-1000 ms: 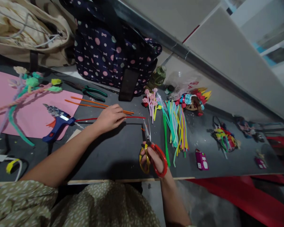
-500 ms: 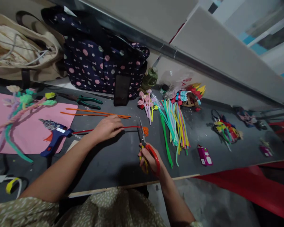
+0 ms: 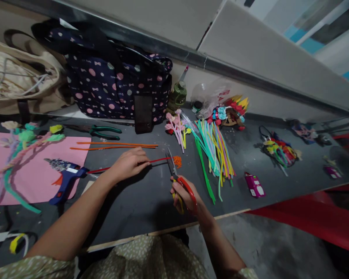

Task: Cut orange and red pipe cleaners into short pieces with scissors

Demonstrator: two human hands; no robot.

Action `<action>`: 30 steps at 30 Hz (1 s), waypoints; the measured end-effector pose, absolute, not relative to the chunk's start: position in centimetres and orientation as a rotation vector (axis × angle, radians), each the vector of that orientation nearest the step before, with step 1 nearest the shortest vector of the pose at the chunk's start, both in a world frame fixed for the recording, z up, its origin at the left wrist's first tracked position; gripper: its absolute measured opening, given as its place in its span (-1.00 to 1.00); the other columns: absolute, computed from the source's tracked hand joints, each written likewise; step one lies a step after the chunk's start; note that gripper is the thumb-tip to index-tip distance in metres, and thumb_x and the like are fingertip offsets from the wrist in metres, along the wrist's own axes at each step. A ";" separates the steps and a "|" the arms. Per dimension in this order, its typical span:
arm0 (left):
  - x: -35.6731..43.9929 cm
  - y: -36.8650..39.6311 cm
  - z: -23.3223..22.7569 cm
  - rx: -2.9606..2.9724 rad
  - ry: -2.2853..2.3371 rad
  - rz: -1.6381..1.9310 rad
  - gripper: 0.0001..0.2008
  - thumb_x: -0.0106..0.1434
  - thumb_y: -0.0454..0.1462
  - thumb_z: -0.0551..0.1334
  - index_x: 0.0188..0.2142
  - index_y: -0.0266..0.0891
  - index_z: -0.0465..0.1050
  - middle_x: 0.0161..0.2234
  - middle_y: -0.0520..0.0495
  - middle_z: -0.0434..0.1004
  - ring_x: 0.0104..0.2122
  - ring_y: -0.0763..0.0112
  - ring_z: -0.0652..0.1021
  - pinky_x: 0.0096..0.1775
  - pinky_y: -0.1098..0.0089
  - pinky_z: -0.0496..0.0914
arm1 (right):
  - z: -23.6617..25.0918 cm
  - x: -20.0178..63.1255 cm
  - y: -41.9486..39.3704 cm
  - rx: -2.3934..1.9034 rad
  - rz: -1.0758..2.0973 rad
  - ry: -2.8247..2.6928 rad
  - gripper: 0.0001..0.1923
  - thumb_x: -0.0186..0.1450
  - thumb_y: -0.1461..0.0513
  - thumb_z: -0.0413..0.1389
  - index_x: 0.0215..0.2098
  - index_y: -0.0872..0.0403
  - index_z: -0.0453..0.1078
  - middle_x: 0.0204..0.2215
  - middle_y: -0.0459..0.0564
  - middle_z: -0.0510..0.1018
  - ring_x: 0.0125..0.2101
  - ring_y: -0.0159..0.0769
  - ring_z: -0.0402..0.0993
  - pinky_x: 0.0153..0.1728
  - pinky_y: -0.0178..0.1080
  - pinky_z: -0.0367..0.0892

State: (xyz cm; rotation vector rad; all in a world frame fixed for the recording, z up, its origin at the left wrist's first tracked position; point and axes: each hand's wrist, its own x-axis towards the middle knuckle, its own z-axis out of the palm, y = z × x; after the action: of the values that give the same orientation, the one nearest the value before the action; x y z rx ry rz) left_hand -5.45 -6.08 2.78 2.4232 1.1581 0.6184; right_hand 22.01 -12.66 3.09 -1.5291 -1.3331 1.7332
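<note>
My left hand pinches a long red pipe cleaner that lies across the dark table. My right hand grips scissors with red and yellow handles. Their blades close around the red pipe cleaner near its right end, beside a small orange fuzzy piece. Two orange pipe cleaners lie just beyond my left hand.
A blue glue gun rests on a pink sheet at left, with green pliers behind. A polka-dot bag and beige bag stand at the back. A bundle of coloured pipe cleaners and pipe-cleaner flowers lie right.
The scissors moved up from the table's front edge to the red pipe cleaner, and their blades now sit around it. My left hand kept its hold. The camera view shifted.
</note>
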 end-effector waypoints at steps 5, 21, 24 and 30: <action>-5.5 -5.9 2.6 2.416 1.167 0.597 -0.70 0.41 -0.22 0.06 -0.33 -0.24 0.52 -0.40 -0.10 0.47 -0.30 0.31 0.42 -0.22 0.34 0.28 | 3.4 21.9 -12.5 -1.561 1.745 -1.294 -0.49 0.24 -0.12 0.10 -0.05 0.08 0.30 -0.43 -0.14 0.42 -0.70 -0.49 0.36 -0.73 -0.40 0.27; -5.7 -5.7 1.7 2.416 1.162 0.561 -0.71 0.40 -0.26 0.05 -0.33 -0.24 0.51 -0.37 -0.12 0.49 -0.28 0.29 0.43 -0.21 0.31 0.29 | 2.9 22.0 -12.3 -1.589 1.793 -1.232 -0.51 0.26 -0.10 0.11 -0.03 0.05 0.30 -0.43 -0.16 0.44 -0.75 -0.51 0.32 -0.81 -0.43 0.22; -5.7 -5.6 1.6 2.407 1.158 0.562 -0.74 0.39 -0.28 0.05 -0.30 -0.22 0.51 -0.35 -0.11 0.51 -0.25 0.28 0.45 -0.17 0.30 0.29 | 2.9 21.9 -12.2 -1.598 1.807 -1.234 -0.49 0.25 -0.11 0.11 -0.02 0.06 0.29 -0.43 -0.16 0.45 -0.76 -0.50 0.33 -0.82 -0.42 0.22; -5.6 -5.6 1.6 2.404 1.185 0.554 -0.74 0.39 -0.26 0.05 -0.31 -0.22 0.50 -0.38 -0.11 0.49 -0.30 0.27 0.42 -0.24 0.31 0.27 | 3.6 21.6 -11.8 -1.648 1.812 -1.247 -0.53 0.26 -0.09 0.10 -0.05 0.05 0.29 -0.46 -0.20 0.43 -0.79 -0.49 0.30 -0.84 -0.41 0.15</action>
State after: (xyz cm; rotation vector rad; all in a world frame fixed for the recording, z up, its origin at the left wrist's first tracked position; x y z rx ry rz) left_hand -5.63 -5.61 1.59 2.4037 1.1853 0.5541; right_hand 21.59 -11.77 3.61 -1.6484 -1.2469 1.8121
